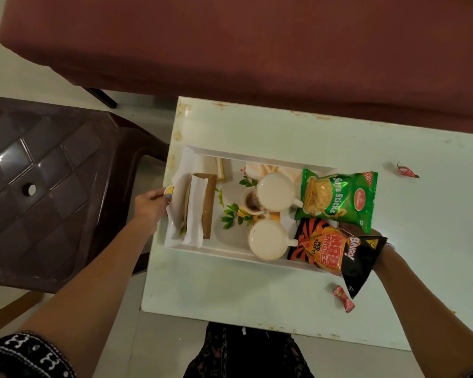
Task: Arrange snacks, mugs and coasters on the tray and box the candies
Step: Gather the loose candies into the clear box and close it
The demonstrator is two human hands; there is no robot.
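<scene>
A white tray [219, 251] lies on the pale table [230, 290]. It holds two cream mugs [275, 192] [268, 240], a small cup, a brown box with white paper [202, 208], coasters at its far side, a green Soya Sticks packet [339, 200] and an orange-and-black Bingo packet [336, 255]. My left hand [152, 205] grips the tray's left end. My right hand [380, 249] sits at the tray's right end, mostly hidden under the Bingo packet; its grip cannot be seen. Two red wrapped candies [344, 298] [407, 171] lie loose on the table.
A dark brown plastic chair [52, 186] stands left of the table. A maroon sofa [257, 45] runs along the far side. My knees are just below the table's near edge. Bare table surface lies to the right of the tray.
</scene>
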